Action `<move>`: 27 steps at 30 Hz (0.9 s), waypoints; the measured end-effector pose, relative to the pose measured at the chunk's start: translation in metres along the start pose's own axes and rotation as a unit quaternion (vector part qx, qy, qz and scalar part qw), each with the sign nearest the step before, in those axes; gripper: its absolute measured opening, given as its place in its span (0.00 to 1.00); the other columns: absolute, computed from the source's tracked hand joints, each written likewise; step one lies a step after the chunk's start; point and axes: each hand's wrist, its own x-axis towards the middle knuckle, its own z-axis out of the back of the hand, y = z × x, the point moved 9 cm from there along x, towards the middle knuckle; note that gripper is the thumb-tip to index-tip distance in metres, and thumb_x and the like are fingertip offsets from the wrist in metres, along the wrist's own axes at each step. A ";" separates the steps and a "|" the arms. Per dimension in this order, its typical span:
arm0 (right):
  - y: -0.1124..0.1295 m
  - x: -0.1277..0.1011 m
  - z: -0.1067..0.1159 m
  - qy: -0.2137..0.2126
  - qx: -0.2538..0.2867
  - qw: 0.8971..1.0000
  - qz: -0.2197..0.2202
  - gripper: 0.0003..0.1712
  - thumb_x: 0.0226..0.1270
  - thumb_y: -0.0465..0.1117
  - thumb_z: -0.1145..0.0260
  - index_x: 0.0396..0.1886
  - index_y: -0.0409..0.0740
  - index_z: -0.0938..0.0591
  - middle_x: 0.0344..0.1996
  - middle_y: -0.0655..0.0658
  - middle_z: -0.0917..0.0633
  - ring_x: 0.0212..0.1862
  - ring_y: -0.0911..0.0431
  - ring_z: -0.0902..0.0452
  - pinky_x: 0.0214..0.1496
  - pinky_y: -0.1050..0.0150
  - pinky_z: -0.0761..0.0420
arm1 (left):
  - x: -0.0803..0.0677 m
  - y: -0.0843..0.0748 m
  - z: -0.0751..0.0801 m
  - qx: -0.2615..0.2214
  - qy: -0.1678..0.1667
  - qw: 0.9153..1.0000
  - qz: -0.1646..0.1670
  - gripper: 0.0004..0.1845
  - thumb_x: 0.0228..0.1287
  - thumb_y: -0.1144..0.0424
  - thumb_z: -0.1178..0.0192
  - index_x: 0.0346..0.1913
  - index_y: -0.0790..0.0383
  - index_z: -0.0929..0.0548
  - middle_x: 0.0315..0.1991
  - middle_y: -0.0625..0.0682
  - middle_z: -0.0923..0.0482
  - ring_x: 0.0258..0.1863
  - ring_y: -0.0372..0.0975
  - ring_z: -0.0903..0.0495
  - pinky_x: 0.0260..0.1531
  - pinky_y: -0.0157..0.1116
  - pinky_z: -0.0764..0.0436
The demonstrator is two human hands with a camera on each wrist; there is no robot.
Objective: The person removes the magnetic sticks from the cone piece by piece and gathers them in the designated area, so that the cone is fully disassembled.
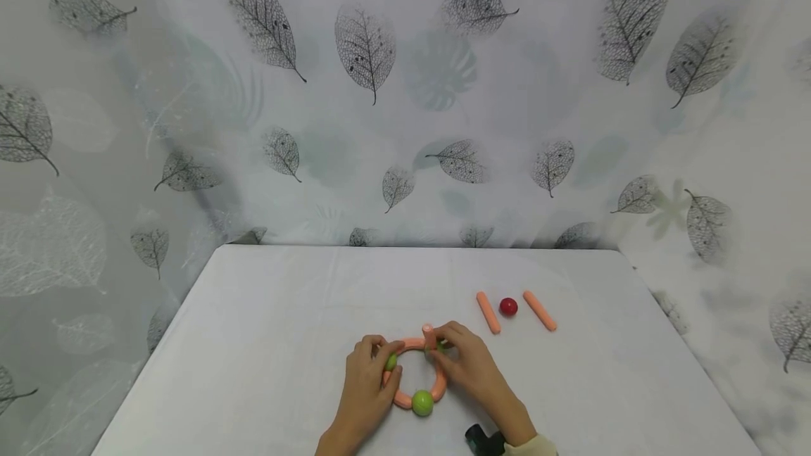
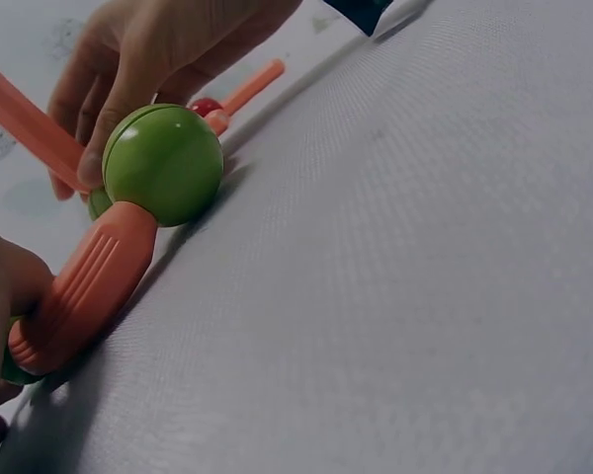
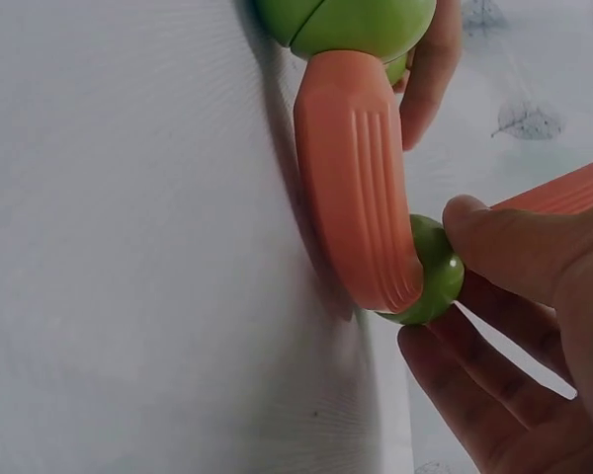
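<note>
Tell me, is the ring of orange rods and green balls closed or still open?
Cannot tell. The ring lies flat, but both hands' fingers cover its far joints.

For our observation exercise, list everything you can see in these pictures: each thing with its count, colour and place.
ring of curved pieces: one, orange, near table edge, between both hands
green balls: three in the ring, nearest one plain, two partly hidden by fingers
upright stick: one, orange, at ring's far side
loose sticks: two, orange, lying right of the ring
red ball: one, between the loose sticks
table: one, white cloth
backdrop: white, grey leaf print
left hand: holds ring's left side
right hand: pinches upright stick
</note>
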 end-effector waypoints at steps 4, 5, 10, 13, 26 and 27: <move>0.002 0.000 0.002 -0.016 -0.013 1.000 0.011 0.18 0.57 0.34 0.20 0.44 0.54 0.15 0.39 0.57 0.14 0.44 0.60 0.15 0.50 0.60 0.12 | 0.001 -0.002 0.002 -0.002 -0.003 1.000 -0.006 0.23 0.55 0.64 0.25 0.56 0.51 0.13 0.49 0.48 0.26 0.43 0.34 0.32 0.45 0.40 0.30; 0.003 0.000 0.003 -0.018 -0.015 1.000 0.011 0.18 0.56 0.34 0.20 0.44 0.54 0.15 0.39 0.57 0.14 0.44 0.60 0.15 0.50 0.60 0.12 | 0.001 -0.002 0.002 -0.003 -0.003 1.000 -0.005 0.23 0.55 0.64 0.25 0.56 0.51 0.13 0.49 0.48 0.26 0.43 0.34 0.32 0.45 0.41 0.29; 0.003 -0.001 0.003 -0.017 -0.019 1.000 -0.001 0.19 0.58 0.32 0.21 0.46 0.54 0.13 0.40 0.58 0.12 0.45 0.62 0.14 0.50 0.62 0.12 | 0.001 -0.003 0.003 -0.004 0.002 1.000 -0.001 0.24 0.54 0.64 0.25 0.56 0.51 0.13 0.48 0.49 0.26 0.42 0.33 0.32 0.46 0.43 0.28; 0.005 -0.001 0.005 -0.021 -0.017 1.000 -0.003 0.20 0.58 0.31 0.21 0.47 0.54 0.12 0.40 0.58 0.12 0.45 0.62 0.14 0.50 0.63 0.12 | 0.002 -0.003 0.003 -0.006 0.002 1.000 -0.002 0.23 0.54 0.65 0.25 0.56 0.51 0.13 0.48 0.49 0.25 0.42 0.33 0.31 0.46 0.43 0.27; -0.015 -0.002 0.009 -0.053 0.015 0.995 -0.082 0.19 0.58 0.29 0.22 0.48 0.47 0.12 0.39 0.53 0.12 0.45 0.58 0.13 0.44 0.71 0.13 | 0.000 -0.002 0.001 0.005 0.000 1.000 0.005 0.22 0.56 0.65 0.26 0.55 0.50 0.13 0.48 0.48 0.26 0.42 0.33 0.31 0.46 0.41 0.30; -0.018 -0.001 0.010 -0.055 0.009 0.994 -0.092 0.18 0.58 0.30 0.22 0.48 0.46 0.12 0.39 0.53 0.12 0.44 0.58 0.14 0.43 0.71 0.13 | 0.001 -0.002 0.001 0.002 0.002 1.000 0.009 0.22 0.56 0.65 0.26 0.55 0.50 0.13 0.48 0.47 0.26 0.42 0.33 0.32 0.46 0.41 0.30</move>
